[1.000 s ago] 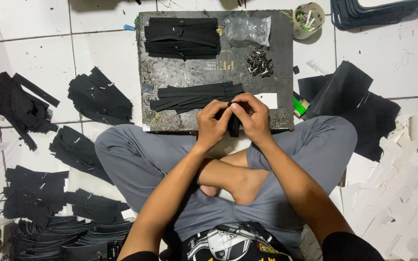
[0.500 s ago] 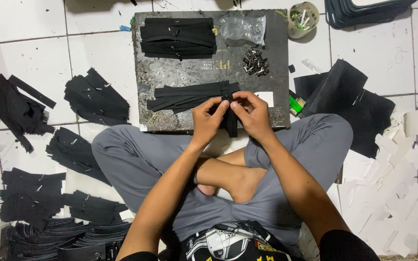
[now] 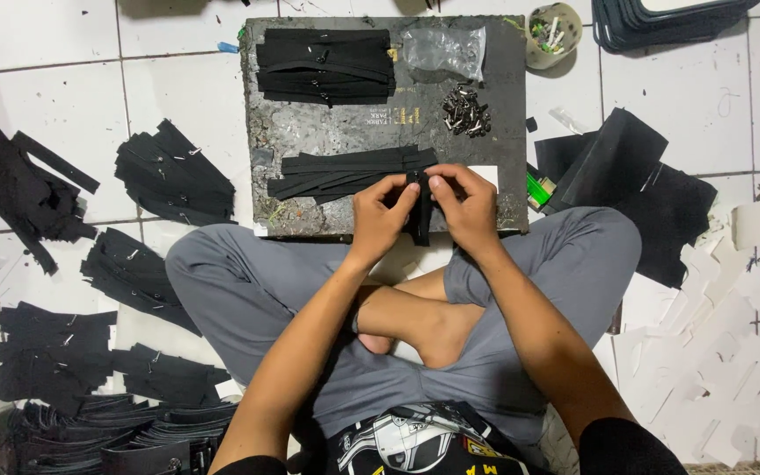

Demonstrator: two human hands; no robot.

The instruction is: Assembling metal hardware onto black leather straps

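Both my hands pinched shut on one black strip [image 3: 419,211], held upright at near edge of board [image 3: 380,132]: left hand [image 3: 383,215], right hand [image 3: 466,209]. Step, I judge: fitting small part onto strip. Next needs steady fingertip alignment; metal bits [image 3: 465,112] lie beyond.

Two hands, left hand [image 3: 382,214] and right hand [image 3: 465,208], on one black strip [image 3: 419,211]. One work board [image 3: 345,132], two strip stacks on it: upper stack [image 3: 325,66], lower stack [image 3: 345,171]. One plastic bag [image 3: 444,51], one cup [image 3: 549,24], one heap of metal clips [image 3: 464,111].
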